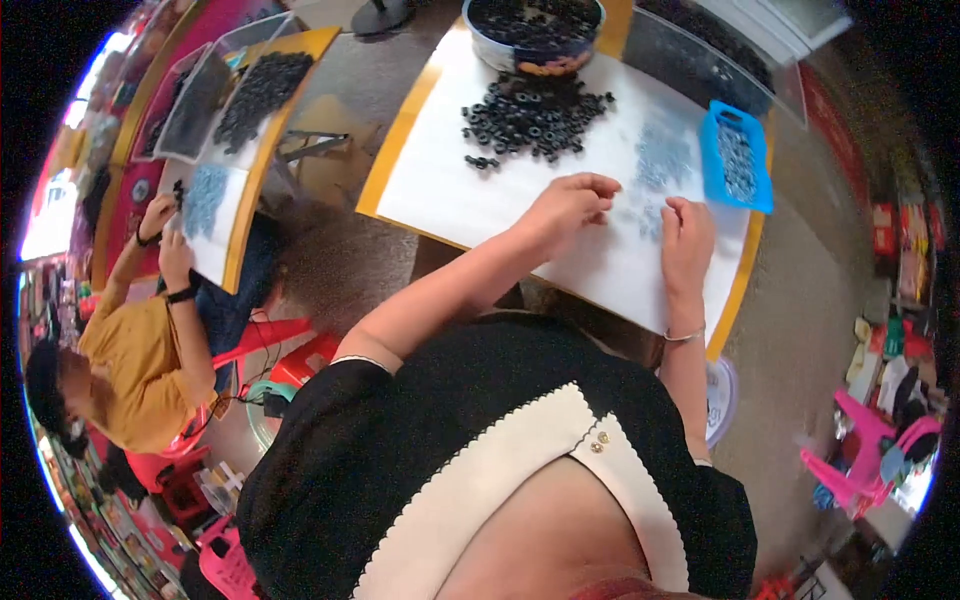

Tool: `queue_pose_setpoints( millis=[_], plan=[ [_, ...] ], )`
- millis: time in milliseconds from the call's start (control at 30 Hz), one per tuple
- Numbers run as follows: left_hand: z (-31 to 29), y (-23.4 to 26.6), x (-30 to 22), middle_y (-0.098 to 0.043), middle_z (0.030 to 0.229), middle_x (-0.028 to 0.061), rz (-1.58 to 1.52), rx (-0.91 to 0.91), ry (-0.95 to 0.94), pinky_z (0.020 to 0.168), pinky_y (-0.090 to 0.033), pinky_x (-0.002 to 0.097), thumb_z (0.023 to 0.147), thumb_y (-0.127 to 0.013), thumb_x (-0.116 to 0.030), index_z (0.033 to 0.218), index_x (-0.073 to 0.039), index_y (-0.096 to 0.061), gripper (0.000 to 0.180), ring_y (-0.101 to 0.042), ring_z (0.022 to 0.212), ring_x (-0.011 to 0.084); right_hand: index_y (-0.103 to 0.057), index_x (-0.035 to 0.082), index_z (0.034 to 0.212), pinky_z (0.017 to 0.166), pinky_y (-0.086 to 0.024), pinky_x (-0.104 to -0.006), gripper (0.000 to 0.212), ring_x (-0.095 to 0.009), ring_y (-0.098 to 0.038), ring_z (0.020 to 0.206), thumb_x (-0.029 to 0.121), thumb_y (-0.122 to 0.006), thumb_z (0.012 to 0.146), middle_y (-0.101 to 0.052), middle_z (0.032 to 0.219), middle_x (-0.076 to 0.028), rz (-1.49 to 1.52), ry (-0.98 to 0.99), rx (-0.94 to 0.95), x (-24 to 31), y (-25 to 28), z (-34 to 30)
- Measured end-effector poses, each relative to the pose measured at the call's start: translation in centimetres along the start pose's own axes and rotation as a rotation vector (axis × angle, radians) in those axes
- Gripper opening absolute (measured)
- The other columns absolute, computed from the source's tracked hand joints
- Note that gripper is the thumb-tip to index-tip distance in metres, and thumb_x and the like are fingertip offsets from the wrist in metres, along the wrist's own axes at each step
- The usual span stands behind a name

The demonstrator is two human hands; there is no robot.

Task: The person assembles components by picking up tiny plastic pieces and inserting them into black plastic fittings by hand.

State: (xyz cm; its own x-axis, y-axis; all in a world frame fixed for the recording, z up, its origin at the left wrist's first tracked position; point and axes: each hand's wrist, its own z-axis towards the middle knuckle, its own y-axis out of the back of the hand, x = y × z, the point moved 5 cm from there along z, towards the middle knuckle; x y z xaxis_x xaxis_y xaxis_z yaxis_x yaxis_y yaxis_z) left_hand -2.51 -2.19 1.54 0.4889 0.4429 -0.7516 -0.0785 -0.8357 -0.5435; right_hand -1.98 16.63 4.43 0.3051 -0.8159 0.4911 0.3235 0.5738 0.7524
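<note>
Over a white-topped table (430, 165), my left hand (572, 208) reaches in with its fingers bent and drawn together, pointing right. Across a small gap, my right hand (688, 243) is half curled, thumb and fingertips close together. Anything in either hand is too small to make out. Between and just beyond them lies a thin spread of small pale-blue clear pieces (664, 158). Farther left is a heap of small black ring-shaped parts (535, 118). At the right edge stands a bright blue basket (716, 165) with more small clear pieces in it.
A round tub (520, 55) full of black parts stands behind the heap, beside a clear bin (700, 50) of dark parts. On the left, another person (145, 375) works at a similar table (235, 235). A pink plastic stool (860, 450) is at the right.
</note>
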Motion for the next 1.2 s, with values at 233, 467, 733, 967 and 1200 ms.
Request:
queue_pose_setpoints(
  millis=[233, 467, 733, 967, 1200],
  plan=[
    [-0.4, -0.3, -0.1, -0.061, 0.097, 0.0113, -0.054, 0.009, 0.009, 0.081, -0.051, 0.0271, 0.083, -0.048, 0.006, 0.105, 0.008, -0.057, 0.024, -0.062, 0.083, 0.0177, -0.061, 0.005, 0.091, 0.077, -0.041, -0.0407, 0.010, -0.029, -0.055, 0.085, 0.009, -0.058, 0.083, -0.058, 0.085, -0.011, -0.083, 0.043, -0.054, 1.2, 0.4, 0.1],
    [-0.6, -0.1, -0.6, -0.064, 0.093, 0.0109, -0.011, 0.063, -0.007, 0.063, -0.052, 0.0242, 0.095, -0.050, -0.013, 0.110, 0.002, -0.056, 0.022, -0.062, 0.074, 0.0137, -0.060, 0.003, 0.089, 0.075, -0.044, -0.0364, 0.010, -0.027, -0.055, 0.084, 0.011, -0.062, 0.082, -0.058, 0.085, -0.010, 0.063, -0.131, -0.033, 2.3, 0.6, 0.4],
    [-1.0, -2.1, -0.6, -0.065, 0.092, 0.0045, 0.228, 0.183, -0.141, 0.065, -0.050, 0.0254, 0.096, -0.051, -0.020, 0.124, -0.004, -0.053, 0.033, -0.060, 0.078, 0.0100, -0.060, 0.004, 0.094, 0.080, -0.045, -0.0336, 0.014, -0.025, -0.054, 0.093, 0.006, -0.062, 0.081, -0.058, 0.093, -0.009, 0.335, 0.018, 0.102, 7.6, 0.9, -0.2],
    [-0.9, -2.2, 0.2, -0.064, 0.087, 0.0044, 0.298, 0.208, -0.154, 0.065, -0.051, 0.0245, 0.097, -0.050, -0.024, 0.122, -0.002, -0.054, 0.034, -0.059, 0.073, 0.0107, -0.060, 0.003, 0.090, 0.079, -0.045, -0.0335, 0.009, -0.025, -0.054, 0.091, 0.005, -0.062, 0.081, -0.059, 0.092, -0.009, 0.340, -0.016, 0.104, 6.7, 0.8, -0.9],
    [-0.9, -1.9, 0.1, -0.065, 0.082, 0.0043, 0.326, 0.144, -0.108, 0.066, -0.050, 0.0267, 0.091, -0.058, -0.022, 0.098, 0.000, -0.066, 0.024, -0.059, 0.071, 0.0121, -0.061, 0.003, 0.087, 0.075, -0.045, -0.0330, 0.008, -0.024, -0.056, 0.083, 0.006, -0.064, 0.080, -0.059, 0.086, -0.010, 0.387, -0.062, 0.020, 6.2, 1.7, -0.6]
  ],
)
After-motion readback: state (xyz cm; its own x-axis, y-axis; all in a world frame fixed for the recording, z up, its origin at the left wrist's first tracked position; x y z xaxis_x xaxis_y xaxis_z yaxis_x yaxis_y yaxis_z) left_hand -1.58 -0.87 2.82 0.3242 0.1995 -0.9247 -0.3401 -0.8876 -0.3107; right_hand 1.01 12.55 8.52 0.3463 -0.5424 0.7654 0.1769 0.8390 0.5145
